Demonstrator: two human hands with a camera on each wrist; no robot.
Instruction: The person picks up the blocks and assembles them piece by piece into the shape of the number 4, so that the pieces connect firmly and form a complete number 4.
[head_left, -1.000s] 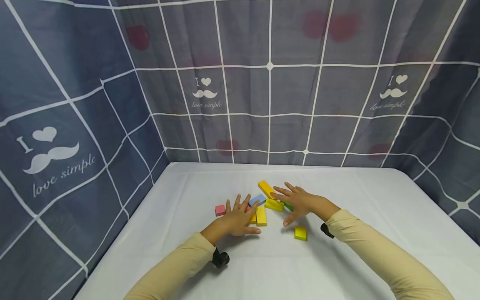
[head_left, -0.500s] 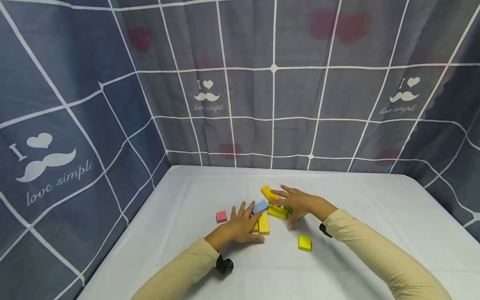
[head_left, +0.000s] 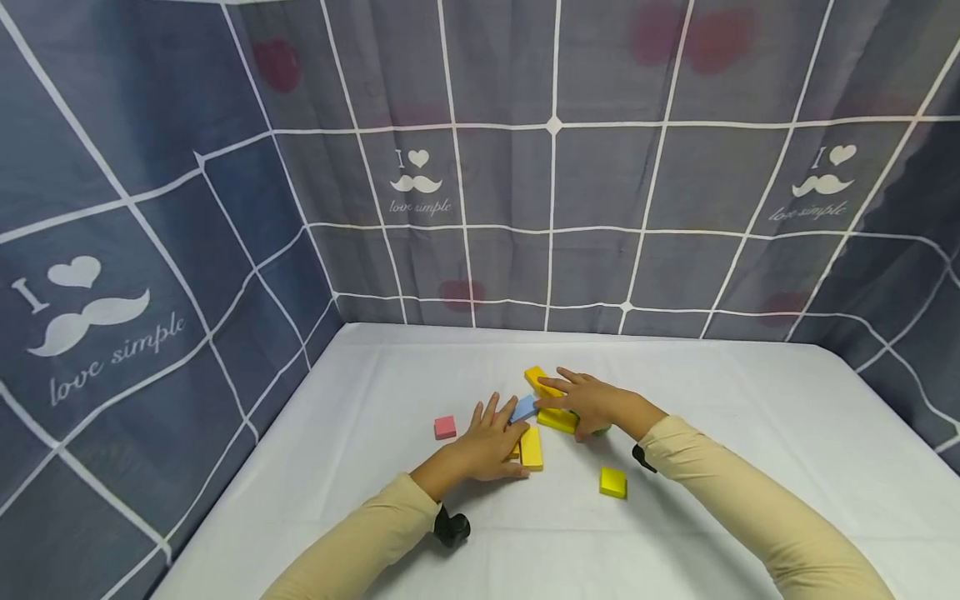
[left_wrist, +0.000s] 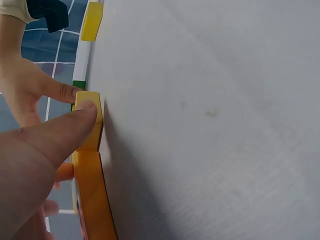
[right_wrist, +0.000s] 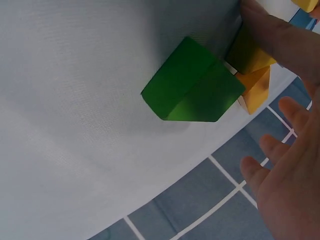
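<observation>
Fingers spread, my left hand lies over the left side of a cluster of wooden blocks. Its thumb touches the near end of a yellow block, as the left wrist view also shows. A second yellow block is mostly hidden under that hand. My right hand reaches over the cluster's right side, thumb down beside a yellow block and fingers extended across a farther yellow block. Between the hands lies a blue block. Below the right palm sits a green block, largely covered in the head view.
A pink block lies apart to the left. Nearer the front is a separate yellow block. White cloth covers the table, with dark grid-patterned curtains behind and at both sides.
The right hand has moved slightly left and closer over the cluster, hiding more of the green block. The left hand has settled against the yellow blocks. The head view has shifted a little.
</observation>
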